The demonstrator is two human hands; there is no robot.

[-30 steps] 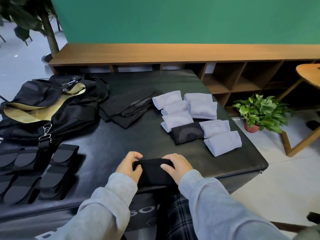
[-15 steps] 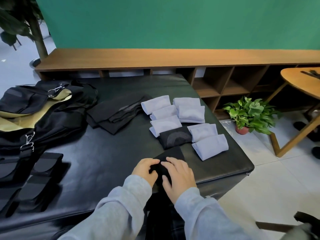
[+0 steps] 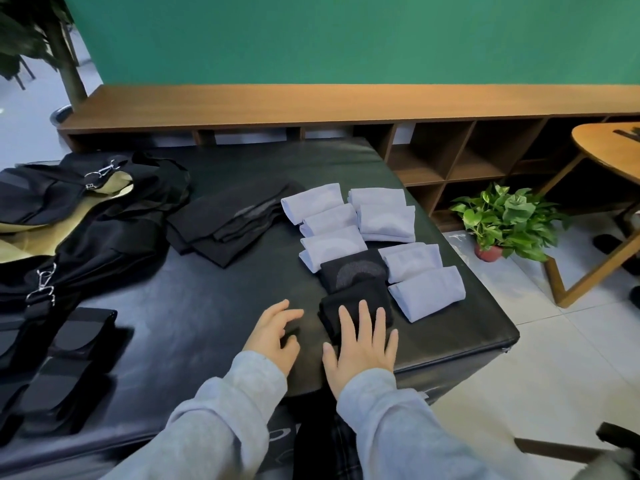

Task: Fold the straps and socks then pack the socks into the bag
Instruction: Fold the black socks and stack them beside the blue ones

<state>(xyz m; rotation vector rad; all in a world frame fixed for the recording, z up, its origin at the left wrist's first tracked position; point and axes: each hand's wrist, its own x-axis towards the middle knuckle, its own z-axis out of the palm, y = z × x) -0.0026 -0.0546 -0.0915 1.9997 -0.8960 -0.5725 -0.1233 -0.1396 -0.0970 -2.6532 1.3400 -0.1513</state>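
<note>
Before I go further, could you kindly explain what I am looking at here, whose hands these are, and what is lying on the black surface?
There is no machine: a person wears a camera on the head, looking down at their own two hands. The right hand lies flat, fingers straight, pressing a folded black sock beside another black sock and seven folded pale socks. The left hand rests loosely on the black padded table, holding nothing. To the left lie the open black bag and folded straps. A pile of unfolded dark socks waits in the middle.
</note>
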